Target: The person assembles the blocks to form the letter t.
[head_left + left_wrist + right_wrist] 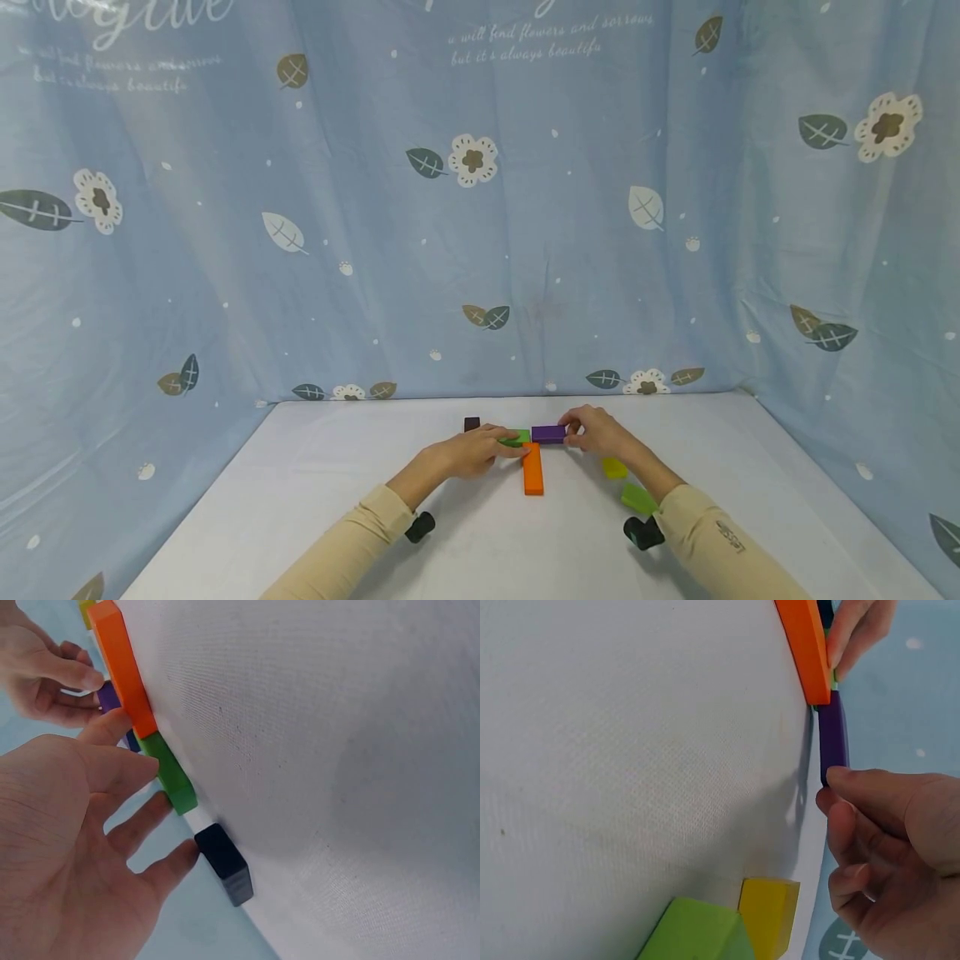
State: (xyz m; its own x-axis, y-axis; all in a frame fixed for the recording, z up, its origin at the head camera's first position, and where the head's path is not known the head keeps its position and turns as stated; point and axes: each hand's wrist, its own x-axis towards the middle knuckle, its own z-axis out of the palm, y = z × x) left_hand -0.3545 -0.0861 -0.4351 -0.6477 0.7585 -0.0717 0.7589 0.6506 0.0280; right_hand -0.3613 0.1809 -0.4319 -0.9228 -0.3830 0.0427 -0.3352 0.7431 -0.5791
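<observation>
My right hand (597,432) pinches the right end of a purple block (548,434) between thumb and fingers, with the block's other end close to the green block (517,436). Over that green block my left hand (472,451) reaches with spread, mostly straight fingers. In the left wrist view one fingertip is at the lower end of the orange block (121,667) and another rests at the green block. The orange block extends toward me from where green and purple meet. A black block (221,859) stands by the left hand's outermost finger.
Under the right forearm lie a yellow block (615,467) and a light green block (638,499). A white cloth covers the table (480,550). Behind it hangs a blue patterned curtain (375,250). Dark wrist cameras sit below both cuffs.
</observation>
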